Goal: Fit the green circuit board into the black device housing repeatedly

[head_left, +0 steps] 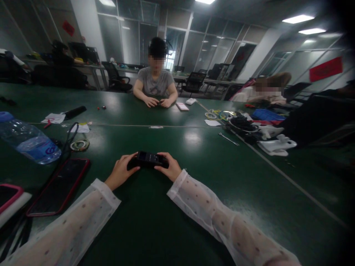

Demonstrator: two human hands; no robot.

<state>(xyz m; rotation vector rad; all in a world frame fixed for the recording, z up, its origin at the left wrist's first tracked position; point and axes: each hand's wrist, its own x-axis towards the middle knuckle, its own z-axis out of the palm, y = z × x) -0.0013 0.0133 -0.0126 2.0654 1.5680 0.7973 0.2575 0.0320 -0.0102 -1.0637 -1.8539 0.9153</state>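
Note:
A small black handheld device (151, 159) with a little screen and a row of buttons is at the middle of the green table (155, 229). My left hand (122, 170) grips its left end, thumb along the near side and fingers behind. At the other end, my right hand (169, 166) holds it the same way. Whether the device touches the table or sits just above it, I cannot tell. White dotted sheer sleeves cover both my forearms. Left of my left hand lies a phone (59, 188) in a red case.
A water bottle (27, 142) leans at the left, near a tape roll (80, 145) and a pink-edged phone (9, 195). To the right are a wrench (228, 139), a white plastic part (277, 145) and tangled cables (241, 123). Across the table sits a person in a grey shirt (155, 82).

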